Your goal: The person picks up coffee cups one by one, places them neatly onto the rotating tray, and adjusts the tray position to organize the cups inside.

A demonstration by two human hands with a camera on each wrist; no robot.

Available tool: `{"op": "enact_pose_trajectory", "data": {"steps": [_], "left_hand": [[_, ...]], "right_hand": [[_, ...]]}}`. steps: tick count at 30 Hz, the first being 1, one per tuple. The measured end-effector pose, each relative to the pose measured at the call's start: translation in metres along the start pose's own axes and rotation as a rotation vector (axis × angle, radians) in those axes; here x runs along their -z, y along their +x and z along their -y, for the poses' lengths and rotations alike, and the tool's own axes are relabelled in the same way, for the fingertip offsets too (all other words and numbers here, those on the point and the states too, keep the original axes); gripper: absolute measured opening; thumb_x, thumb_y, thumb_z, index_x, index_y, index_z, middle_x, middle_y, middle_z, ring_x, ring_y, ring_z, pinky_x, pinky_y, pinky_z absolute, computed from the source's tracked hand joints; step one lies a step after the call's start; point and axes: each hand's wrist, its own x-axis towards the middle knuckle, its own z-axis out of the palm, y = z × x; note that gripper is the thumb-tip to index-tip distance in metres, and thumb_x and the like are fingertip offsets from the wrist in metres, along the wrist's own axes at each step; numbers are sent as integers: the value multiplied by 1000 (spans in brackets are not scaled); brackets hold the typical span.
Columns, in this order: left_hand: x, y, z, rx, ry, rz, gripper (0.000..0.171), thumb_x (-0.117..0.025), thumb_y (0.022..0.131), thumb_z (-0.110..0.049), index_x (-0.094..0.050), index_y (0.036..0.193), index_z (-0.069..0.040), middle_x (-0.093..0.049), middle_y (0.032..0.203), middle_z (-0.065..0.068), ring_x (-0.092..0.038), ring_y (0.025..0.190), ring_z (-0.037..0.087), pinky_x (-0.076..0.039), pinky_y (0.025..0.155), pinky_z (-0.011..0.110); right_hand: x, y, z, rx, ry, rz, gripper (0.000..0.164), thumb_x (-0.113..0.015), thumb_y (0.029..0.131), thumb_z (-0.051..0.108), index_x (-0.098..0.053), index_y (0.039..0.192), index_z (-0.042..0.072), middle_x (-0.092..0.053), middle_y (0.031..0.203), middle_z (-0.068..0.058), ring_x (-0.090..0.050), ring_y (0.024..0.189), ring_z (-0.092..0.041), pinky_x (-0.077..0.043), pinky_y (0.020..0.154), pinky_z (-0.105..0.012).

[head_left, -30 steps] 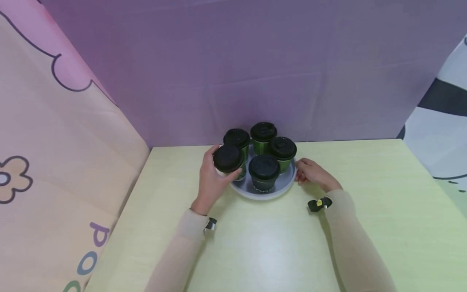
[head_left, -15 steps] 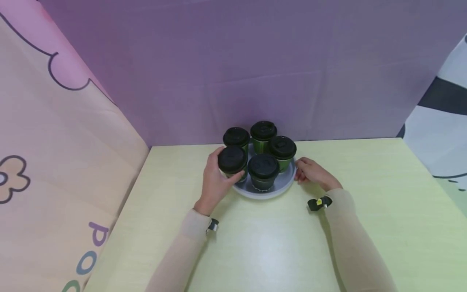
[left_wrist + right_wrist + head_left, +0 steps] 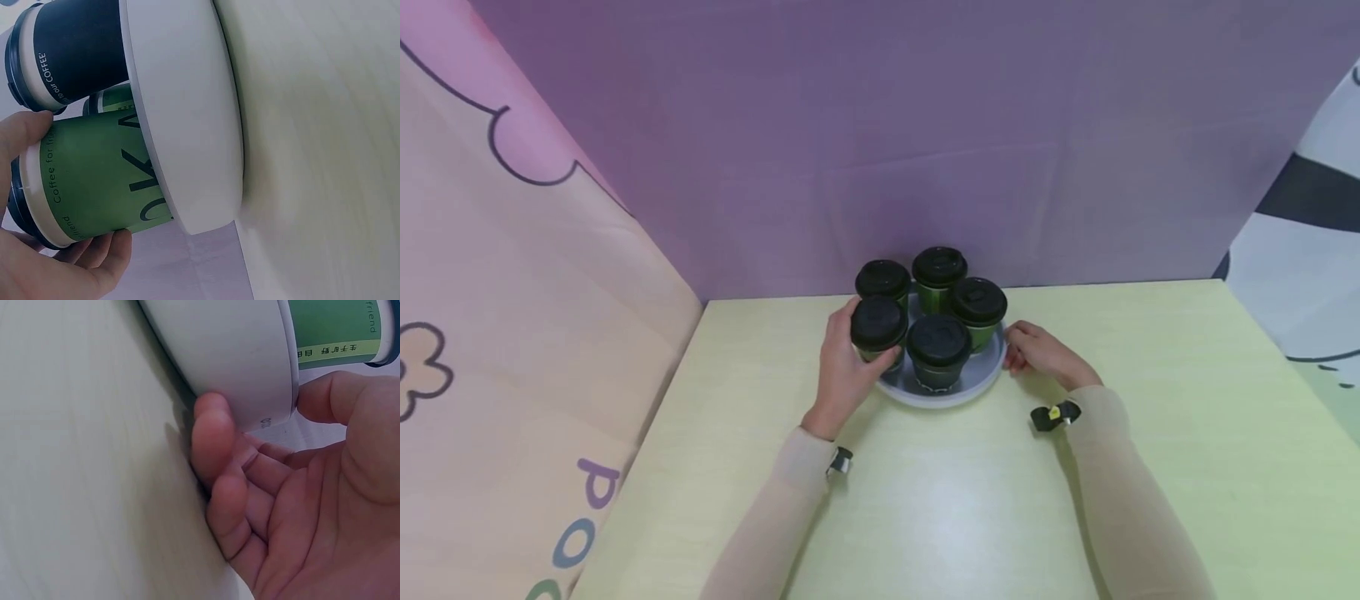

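Observation:
My left hand (image 3: 842, 371) holds a green paper coffee cup (image 3: 94, 175) with a black lid, thumb on one side and fingers on the other. That cup stands upright at the left of a round, pale grey tray (image 3: 934, 402), its base hidden behind the tray's wall in the left wrist view. Beside it on the tray stands a dark coffee cup (image 3: 938, 343). At the tray's right side my right hand (image 3: 306, 494) grips the wall, thumb at the rim and fingers curled low against the outside. Nearest that hand is another green cup (image 3: 981, 304).
Two more lidded cups, one at back left (image 3: 882, 279) and one at back right (image 3: 939, 268), stand on the tray. A purple backdrop (image 3: 880, 150) rises behind the pale wooden table (image 3: 940, 500). A patterned cloth (image 3: 512, 333) hangs along the left side.
My left hand has brought the green cup slightly to the right, closer to the dark cup on the tray. The right hand has stayed at the tray's edge.

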Motion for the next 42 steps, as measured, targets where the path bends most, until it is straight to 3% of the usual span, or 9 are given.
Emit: {"op": "enact_pose_trajectory", "data": {"steps": [16,26,32,42], "left_hand": [[0,3,2,38,8,38,93,-87,80,-19,-36,156,-4,-45,149,19,-50,137,34,-41,117,51],[5,2,4,18,50,64,94,-88,80,-23,-36,156,-5,-48,147,19,-52,135,34,-43,115,52],[7,3,2,43,50,89,92,-87,82,-26,-36,156,-7,-47,148,17,-51,136,32,-43,116,51],[6,4,3,30,56,84,92,-87,81,-25,-36,156,-6,-47,147,18,-52,135,33,-43,115,51]], "right_hand": [[0,1,2,5,-13,16,38,-31,107,21,-51,124,-6,-65,93,-11,-64,76,-17,-53,73,-27],[-2,0,3,-9,-10,18,37,-31,106,21,-50,123,-6,-65,91,-11,-63,75,-16,-53,69,-26],[-2,0,4,-17,-13,17,37,-31,106,21,-49,123,-6,-65,92,-10,-63,75,-16,-52,70,-25],[-2,-2,4,-2,4,10,36,-31,106,20,-51,122,-6,-66,91,-11,-63,74,-16,-53,70,-26]]}}
